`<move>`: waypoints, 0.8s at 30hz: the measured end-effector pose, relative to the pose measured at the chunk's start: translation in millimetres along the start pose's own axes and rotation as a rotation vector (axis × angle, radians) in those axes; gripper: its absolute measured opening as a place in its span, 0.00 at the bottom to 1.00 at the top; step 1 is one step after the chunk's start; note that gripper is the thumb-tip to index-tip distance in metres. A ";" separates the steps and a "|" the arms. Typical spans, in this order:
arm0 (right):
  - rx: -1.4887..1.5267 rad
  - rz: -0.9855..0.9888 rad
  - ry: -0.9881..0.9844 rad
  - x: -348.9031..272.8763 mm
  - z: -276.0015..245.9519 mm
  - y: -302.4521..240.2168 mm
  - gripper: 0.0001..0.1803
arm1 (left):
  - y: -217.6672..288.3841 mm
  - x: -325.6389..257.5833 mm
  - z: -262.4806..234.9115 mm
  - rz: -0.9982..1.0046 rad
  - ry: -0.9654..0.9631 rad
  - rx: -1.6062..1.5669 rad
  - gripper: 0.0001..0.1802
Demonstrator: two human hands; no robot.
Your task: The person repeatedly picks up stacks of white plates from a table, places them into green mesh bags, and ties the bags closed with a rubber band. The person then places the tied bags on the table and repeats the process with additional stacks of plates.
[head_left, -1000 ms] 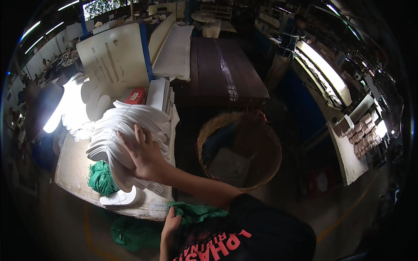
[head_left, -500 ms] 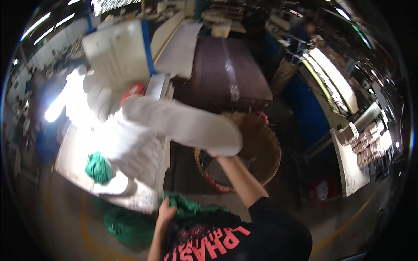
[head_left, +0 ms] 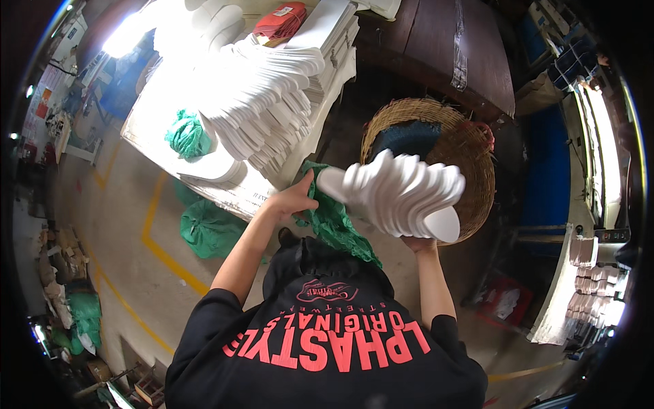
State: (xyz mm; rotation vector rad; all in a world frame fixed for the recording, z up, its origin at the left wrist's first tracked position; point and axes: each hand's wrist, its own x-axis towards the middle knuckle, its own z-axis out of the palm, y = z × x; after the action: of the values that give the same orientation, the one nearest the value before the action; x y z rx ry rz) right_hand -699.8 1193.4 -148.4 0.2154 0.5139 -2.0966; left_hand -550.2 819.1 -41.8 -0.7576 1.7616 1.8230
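Observation:
My left hand (head_left: 297, 198) is closed on the edge of a green plastic bag (head_left: 340, 228), which hangs in front of my body. In my right hand (head_left: 418, 244) is a fanned stack of white insoles (head_left: 402, 192), gripped from below at its right end. The stack's left end sits close to the bag's upper edge; whether it is inside the mouth I cannot tell. More white insoles stand in a long row (head_left: 266, 102) on the table to my left. Next to them lies a crumpled green bundle (head_left: 189, 134) on a white pad.
A round wicker basket (head_left: 480, 204) with something dark inside stands beyond my right hand. The white table (head_left: 146, 116) has a corner near my left arm. A filled green bag (head_left: 211, 228) lies on the floor below it. A red bundle (head_left: 281, 22) and a dark brown box (head_left: 436, 41) are farther off.
The view has tilted down. My right hand has brought the insoles nearer to the green bag, and they now spread in a fan. My left hand keeps its hold on the bag.

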 end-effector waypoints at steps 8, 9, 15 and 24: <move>-0.787 0.029 0.234 25.8 -19.1 52.0 0.36 | 27.3 -19.2 0.8 0.149 0.062 0.280 0.60; -0.910 -0.033 0.224 31.2 -11.8 61.8 0.36 | 22.1 -17.7 5.2 0.175 0.068 0.349 0.60; -1.799 -0.281 0.433 62.2 26.3 121.0 0.37 | 0.6 -1.6 77.9 0.395 0.244 0.827 0.50; -1.323 0.059 0.180 72.4 35.3 96.9 0.36 | 23.2 -34.8 83.0 0.475 0.190 0.610 0.43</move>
State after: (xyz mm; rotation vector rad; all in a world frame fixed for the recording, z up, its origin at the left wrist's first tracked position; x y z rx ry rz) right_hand -656.9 1076.7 -168.5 -0.3514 1.8126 -1.3050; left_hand -545.4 902.0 0.0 -0.2831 2.6103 1.3502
